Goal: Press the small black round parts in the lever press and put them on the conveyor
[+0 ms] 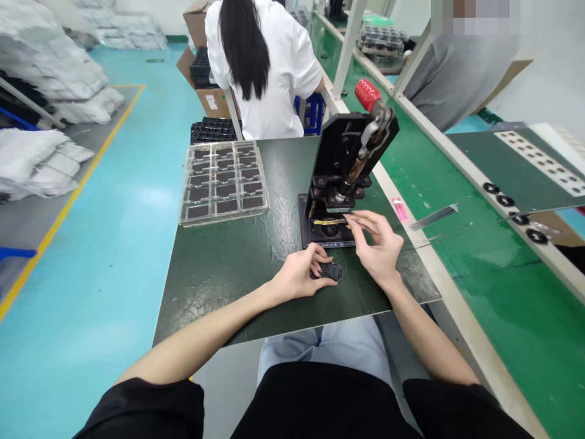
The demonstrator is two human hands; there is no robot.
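Observation:
A small round black part (333, 271) is held between the thumb and fingers of my left hand (301, 272), low over the dark green table top in front of the press. My right hand (378, 242) pinches the right end of a thin yellowish strip (325, 222). That strip lies across the base of a black hand press (336, 164), under its raised ram. The press has a red-gripped lever (367, 94) pointing up. My right fingertips partly cover the strip's end.
A clear compartment tray (223, 182) with dark flat pieces sits at the table's left. Along the right runs a green conveyor (466, 225) with several black rings, a pink item (400, 209) and thin metal strips (434, 217). Co-workers sit ahead and at the far right.

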